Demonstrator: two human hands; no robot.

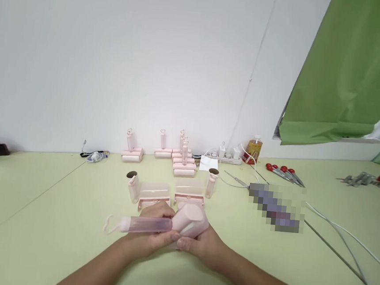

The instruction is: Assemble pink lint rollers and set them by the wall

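Over the pale green tabletop (pixel 51 237), toward the middle of its near edge, you have a pale pink plastic roller-like device (pixel 193 213) that looks light, stiff and perhaps slippery, best taken by its chunky head (pixel 187 224), as the slimmer tube (pixel 149 225) may be more fragile. Your right hand (pixel 212 251) has its grip partly closed on the head, and your left hand (pixel 137 246) has its grip curled around the area where head and tube meet. The device is smooth and rounded, with the tube translucent and a thin, wavy pink strap (pixel 112 228) at its end.
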